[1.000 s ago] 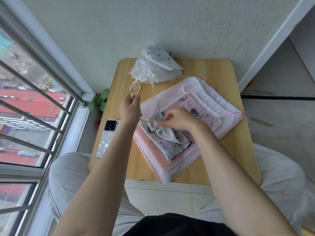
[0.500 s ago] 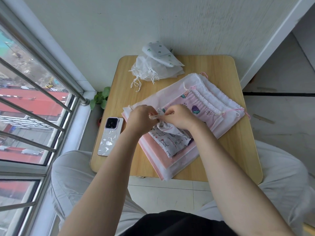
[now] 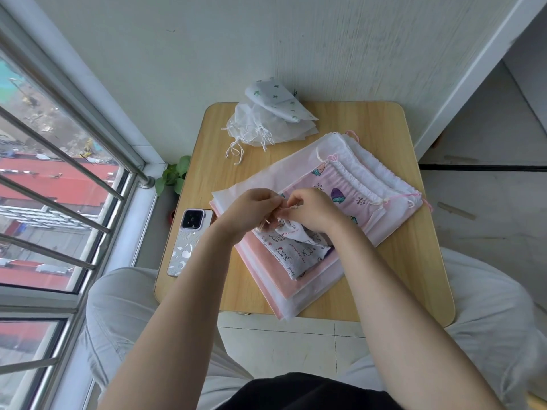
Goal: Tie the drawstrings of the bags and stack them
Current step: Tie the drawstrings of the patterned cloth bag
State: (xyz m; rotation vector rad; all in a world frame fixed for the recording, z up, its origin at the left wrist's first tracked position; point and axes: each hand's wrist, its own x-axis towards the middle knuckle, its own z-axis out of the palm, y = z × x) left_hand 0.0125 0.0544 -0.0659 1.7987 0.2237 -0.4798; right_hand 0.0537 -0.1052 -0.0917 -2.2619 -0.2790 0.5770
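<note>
We see the left hand (image 3: pixel 250 213) and right hand (image 3: pixel 310 214) together, each pinching the drawstring (image 3: pixel 291 206) of the cat-print bag (image 3: pixel 296 250), which lies atop the flat pile of bags (image 3: pixel 364 184) on the surface (image 3: pixel 414 261), probably to steady the knot.

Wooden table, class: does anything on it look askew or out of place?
Yes. The phone overhangs the table's left edge, and the stack of flat bags lies skewed to the table's edges.
</note>
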